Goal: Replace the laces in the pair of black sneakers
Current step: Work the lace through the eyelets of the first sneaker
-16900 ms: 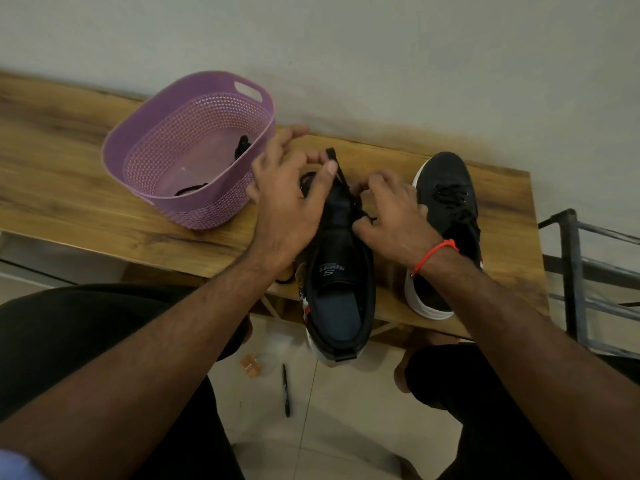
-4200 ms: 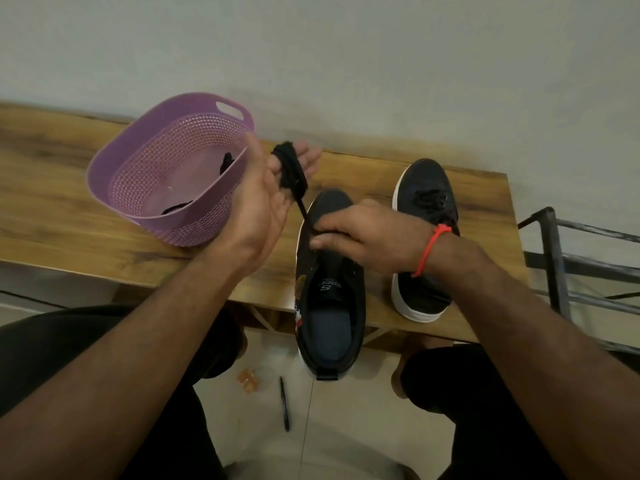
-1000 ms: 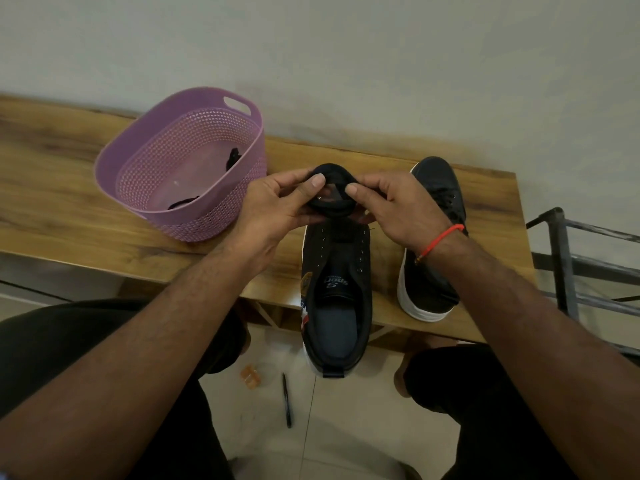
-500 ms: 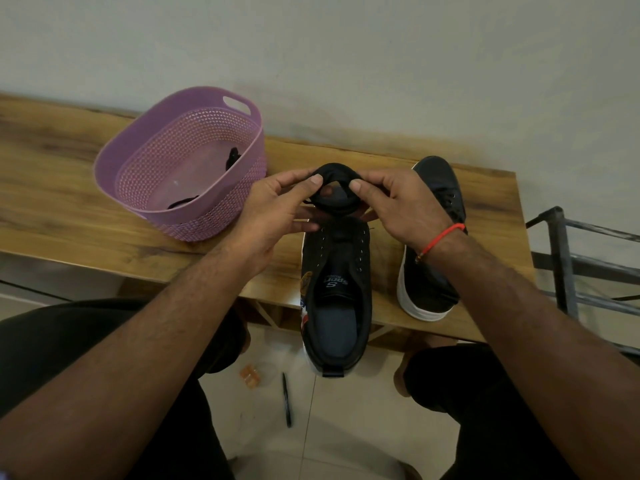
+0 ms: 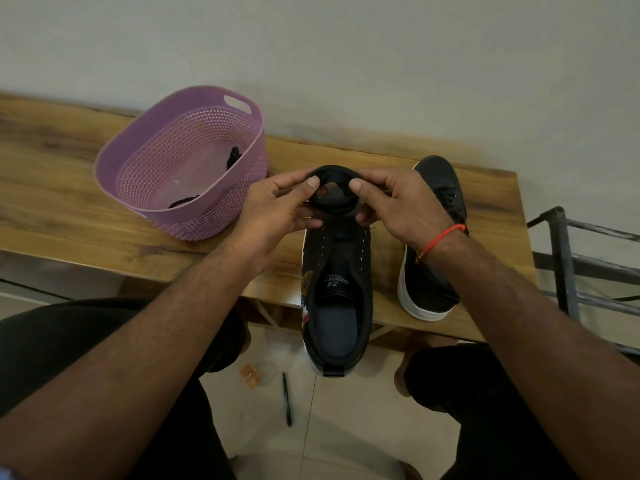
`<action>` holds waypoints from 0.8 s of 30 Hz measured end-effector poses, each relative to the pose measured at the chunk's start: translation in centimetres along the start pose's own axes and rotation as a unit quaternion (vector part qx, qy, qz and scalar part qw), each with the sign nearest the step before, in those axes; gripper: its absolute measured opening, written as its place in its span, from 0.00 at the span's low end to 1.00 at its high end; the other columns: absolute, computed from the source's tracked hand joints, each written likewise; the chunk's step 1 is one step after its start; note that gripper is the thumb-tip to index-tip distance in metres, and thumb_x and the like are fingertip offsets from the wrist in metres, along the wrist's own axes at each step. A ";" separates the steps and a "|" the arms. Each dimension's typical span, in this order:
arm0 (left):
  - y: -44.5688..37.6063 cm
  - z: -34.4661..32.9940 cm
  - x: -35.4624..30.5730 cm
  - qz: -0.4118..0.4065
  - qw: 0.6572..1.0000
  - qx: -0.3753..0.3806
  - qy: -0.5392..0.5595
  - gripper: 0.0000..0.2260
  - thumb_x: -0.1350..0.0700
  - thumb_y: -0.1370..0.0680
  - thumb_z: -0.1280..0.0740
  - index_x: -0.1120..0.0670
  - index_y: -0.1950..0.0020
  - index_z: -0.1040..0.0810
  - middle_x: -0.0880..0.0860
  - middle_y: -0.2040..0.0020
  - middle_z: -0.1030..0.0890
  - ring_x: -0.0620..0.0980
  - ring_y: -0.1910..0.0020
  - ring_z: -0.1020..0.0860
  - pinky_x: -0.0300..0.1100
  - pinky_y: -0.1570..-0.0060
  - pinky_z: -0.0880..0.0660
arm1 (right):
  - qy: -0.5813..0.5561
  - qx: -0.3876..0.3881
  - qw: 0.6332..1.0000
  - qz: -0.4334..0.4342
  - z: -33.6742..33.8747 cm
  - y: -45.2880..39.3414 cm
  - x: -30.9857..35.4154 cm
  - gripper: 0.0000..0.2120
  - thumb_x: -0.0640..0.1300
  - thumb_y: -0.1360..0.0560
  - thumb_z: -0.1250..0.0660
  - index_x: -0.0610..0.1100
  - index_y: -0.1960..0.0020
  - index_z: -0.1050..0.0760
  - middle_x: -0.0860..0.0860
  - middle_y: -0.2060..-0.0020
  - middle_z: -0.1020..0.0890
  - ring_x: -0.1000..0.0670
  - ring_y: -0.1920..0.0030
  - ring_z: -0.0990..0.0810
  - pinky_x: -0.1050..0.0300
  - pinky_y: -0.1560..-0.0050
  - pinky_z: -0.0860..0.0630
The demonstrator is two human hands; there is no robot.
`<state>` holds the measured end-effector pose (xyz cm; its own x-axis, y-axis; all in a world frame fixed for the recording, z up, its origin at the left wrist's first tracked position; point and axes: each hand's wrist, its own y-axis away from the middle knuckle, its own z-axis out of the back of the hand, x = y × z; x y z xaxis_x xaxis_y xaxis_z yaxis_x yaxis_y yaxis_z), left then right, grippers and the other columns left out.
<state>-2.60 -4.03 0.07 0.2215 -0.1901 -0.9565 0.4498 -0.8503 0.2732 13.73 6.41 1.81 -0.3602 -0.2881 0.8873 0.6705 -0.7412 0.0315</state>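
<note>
1. Little has moved in the last second: both hands still hold the coiled black lace (image 5: 333, 197) over the toe of the near sneaker, as they did a moment ago; a few seconds back the lace was bunched in the left hand alone.
2. Nearest, on the tiled floor, lie a black pen (image 5: 287, 399) and a small orange scrap (image 5: 250, 375).
3. The near sneaker (image 5: 336, 299) sits on the table (image 5: 62, 202), heel hanging over the front edge, its eyelets bare.
4. The left hand (image 5: 273, 211) pinches the lace's left side, thumb on top, fingers curled beneath.
5. The right hand (image 5: 398, 206), a red thread at its wrist, pinches the right side the same way.
6. The second sneaker (image 5: 431, 237) stands just right, still laced.
7. Farther left, a purple basket (image 5: 156, 216) holds another black lace (image 5: 233, 157).
</note>
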 end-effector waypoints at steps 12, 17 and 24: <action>-1.1 1.2 0.9 0.102 0.958 -0.116 0.240 0.11 0.61 0.18 0.34 0.57 0.36 0.21 0.58 0.50 0.14 0.52 0.55 0.13 0.40 0.59 0.18 | 0.001 -0.005 1.000 -0.017 0.0 -0.1 0.0 0.19 0.49 0.18 0.37 0.48 0.29 0.28 0.52 0.52 0.16 0.50 0.59 0.16 0.52 0.56 0.16; -1.7 2.0 1.6 0.133 0.894 -0.164 0.395 0.13 0.63 0.16 0.38 0.61 0.31 0.27 0.64 0.43 0.18 0.58 0.52 0.14 0.48 0.51 0.16 | -0.001 -0.020 1.000 -0.023 0.2 -0.1 -0.1 0.17 0.50 0.19 0.36 0.49 0.31 0.27 0.53 0.52 0.16 0.50 0.59 0.16 0.56 0.58 0.17; -2.1 1.6 1.3 0.106 0.923 -0.166 0.332 0.19 0.65 0.18 0.37 0.64 0.27 0.31 0.62 0.34 0.23 0.55 0.31 0.26 0.50 0.28 0.32 | 0.003 -0.028 0.999 -0.023 0.3 -0.2 -0.2 0.15 0.47 0.18 0.37 0.49 0.32 0.26 0.52 0.50 0.17 0.51 0.58 0.16 0.58 0.58 0.18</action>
<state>-4.60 -3.26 -1.91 0.7668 0.1009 -0.6339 0.5507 -0.6109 0.5688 13.87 6.83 1.79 -0.3930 -0.2564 0.8831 0.6165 -0.7860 0.0462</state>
